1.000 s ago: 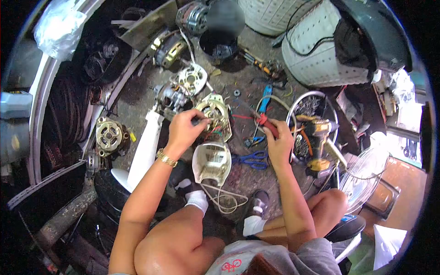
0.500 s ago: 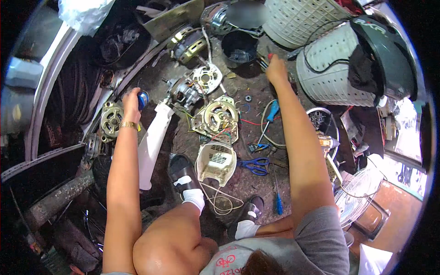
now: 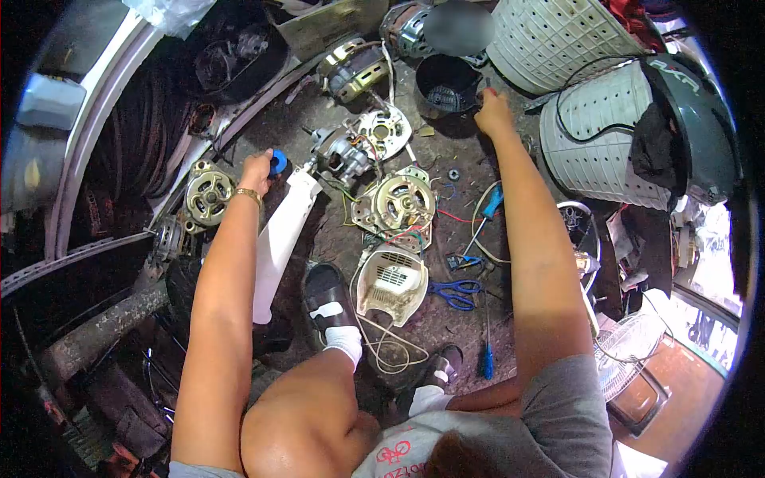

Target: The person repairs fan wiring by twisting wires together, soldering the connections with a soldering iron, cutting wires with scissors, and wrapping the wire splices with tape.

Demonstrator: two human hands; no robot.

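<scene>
The left hand (image 3: 255,175) grips a blue ring-shaped roll (image 3: 278,162), apparently tape, just above the floor (image 3: 434,153). The right hand (image 3: 494,115) is closed around what looks like a slim red-handled tool (image 3: 483,92), mostly hidden by the fingers, beside the round black plastic tub (image 3: 448,86). Neither hand is touching the brass-coloured round motor (image 3: 402,203), which lies on the floor between the forearms.

That motor looks opened up, its round face bare and a thin red wire (image 3: 456,217) trailing to one side. Next to it, the off-white vented plastic housing (image 3: 390,285) is off, hollow side up, with a pale cord (image 3: 392,368) looped below. Covering the motor and tidying its leads appear undone; whether any joint is finished or insulated, I cannot tell.

Farther out lie blue-handled scissors (image 3: 457,294), a blue-handled screwdriver (image 3: 493,201) and a silver motor unit (image 3: 344,156) with exposed wiring, also uncovered.
</scene>
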